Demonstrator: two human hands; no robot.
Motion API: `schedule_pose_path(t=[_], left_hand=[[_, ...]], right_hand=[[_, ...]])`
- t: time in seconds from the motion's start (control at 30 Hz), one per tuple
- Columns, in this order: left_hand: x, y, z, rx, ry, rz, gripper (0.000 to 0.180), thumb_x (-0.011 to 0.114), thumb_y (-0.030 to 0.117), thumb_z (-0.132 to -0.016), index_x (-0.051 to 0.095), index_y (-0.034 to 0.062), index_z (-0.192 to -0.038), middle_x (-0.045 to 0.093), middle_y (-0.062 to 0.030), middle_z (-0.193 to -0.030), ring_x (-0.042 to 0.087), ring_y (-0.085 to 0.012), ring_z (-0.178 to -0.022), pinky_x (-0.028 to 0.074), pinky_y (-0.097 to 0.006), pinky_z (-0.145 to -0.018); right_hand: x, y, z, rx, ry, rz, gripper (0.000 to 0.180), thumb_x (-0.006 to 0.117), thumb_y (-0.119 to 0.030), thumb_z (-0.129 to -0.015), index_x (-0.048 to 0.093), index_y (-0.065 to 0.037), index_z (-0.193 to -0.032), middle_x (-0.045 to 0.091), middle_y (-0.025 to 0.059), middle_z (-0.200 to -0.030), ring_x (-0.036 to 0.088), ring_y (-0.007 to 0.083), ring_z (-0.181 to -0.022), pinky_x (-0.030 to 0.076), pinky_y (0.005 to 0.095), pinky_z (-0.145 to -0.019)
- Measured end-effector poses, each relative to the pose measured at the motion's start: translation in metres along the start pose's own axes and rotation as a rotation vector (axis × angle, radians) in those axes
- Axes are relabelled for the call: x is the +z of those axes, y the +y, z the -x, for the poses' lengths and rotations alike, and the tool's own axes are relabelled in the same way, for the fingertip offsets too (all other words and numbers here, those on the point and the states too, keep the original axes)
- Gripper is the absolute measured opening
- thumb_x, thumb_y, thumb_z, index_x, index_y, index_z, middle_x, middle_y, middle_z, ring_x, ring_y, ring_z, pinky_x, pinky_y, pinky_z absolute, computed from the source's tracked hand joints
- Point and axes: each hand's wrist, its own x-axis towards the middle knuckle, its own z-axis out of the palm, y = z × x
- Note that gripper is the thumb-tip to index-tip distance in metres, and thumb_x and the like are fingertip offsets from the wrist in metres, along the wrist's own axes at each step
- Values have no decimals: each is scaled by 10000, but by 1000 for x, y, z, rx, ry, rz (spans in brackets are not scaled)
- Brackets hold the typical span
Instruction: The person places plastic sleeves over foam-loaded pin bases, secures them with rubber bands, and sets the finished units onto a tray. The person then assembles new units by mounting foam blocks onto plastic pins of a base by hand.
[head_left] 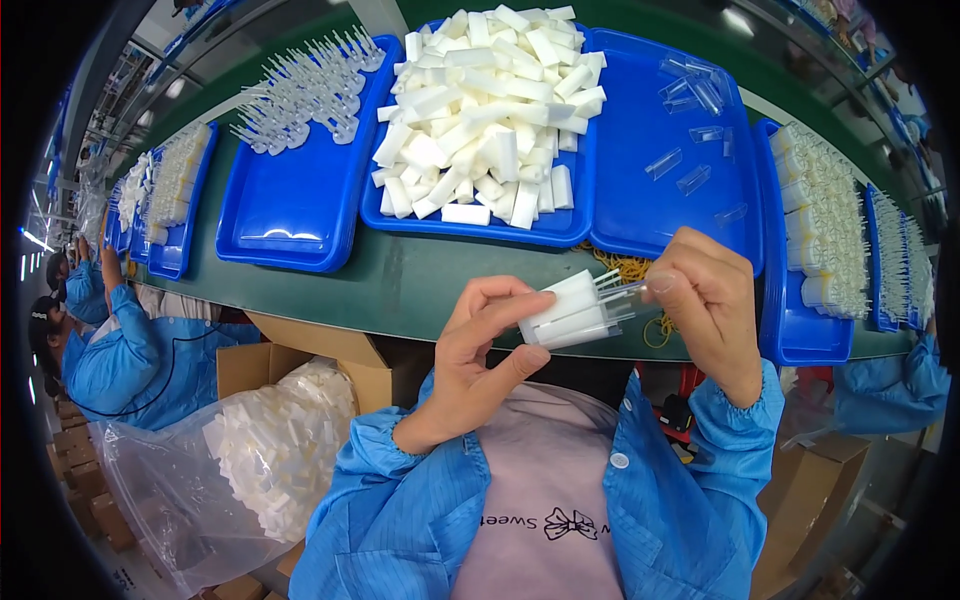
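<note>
A small bundle of white foam blocks [568,308] with thin clear stems sticking out to the right is gripped in my left hand [475,365], thumb below and fingers above. Clear plastic covers part of the lowest block. My right hand [712,315] has its thumb and forefinger pinched on a clear plastic sleeve [634,290] at the stem side of the bundle. How far the sleeve sits over the stems I cannot tell. Yellow rubber bands [622,266] lie on the green table just beyond, partly hidden by the right hand.
Ahead, a blue tray [465,233] is heaped with white foam blocks [480,110]. Left of it, a blue tray [285,215] carries clear stemmed pieces; to the right, another [640,215] bears loose clear sleeves. Finished-looking bundles [815,215] stand far right. A bag of foam [285,440] sits lower left.
</note>
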Motion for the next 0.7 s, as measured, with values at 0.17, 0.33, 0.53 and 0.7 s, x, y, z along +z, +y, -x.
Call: schedule_pose_path(t=[0.17,0.33,0.53,0.7], left_hand=[[1,4,1,-27,18,-10,387,670,70,-815,578,23,-1189,443,-104,-1169,490,-180,-1068,432,-295,-918],[2,6,2,-3,4,9,381,657,62,-825,571,8,-1191,435,-103,-1174,492,-179,-1078,431,-299,-926],[-3,11,3,-67,-43,94,360,639,55,-840,562,-4,-1187,417,-95,-1173,487,-173,-1072,411,-295,-936],[-7,7,2,-98,-64,181,351,631,71,-852,556,-14,-1184,408,-91,-1171,484,-171,-1062,401,-293,-939]], right_hand=[[1,-6,3,-72,-1,88,162,663,-97,-779,588,-3,-671,482,77,-614,457,193,-524,335,309,-464],[5,-11,4,-122,52,176,163,683,-92,-755,579,-17,-654,478,76,-611,457,203,-511,338,315,-451],[8,-8,3,-113,43,192,159,685,-101,-756,585,-25,-658,481,81,-612,470,216,-514,350,321,-457],[10,-5,4,-94,25,181,160,685,-108,-761,586,-29,-662,476,80,-613,470,219,-515,355,326,-461]])
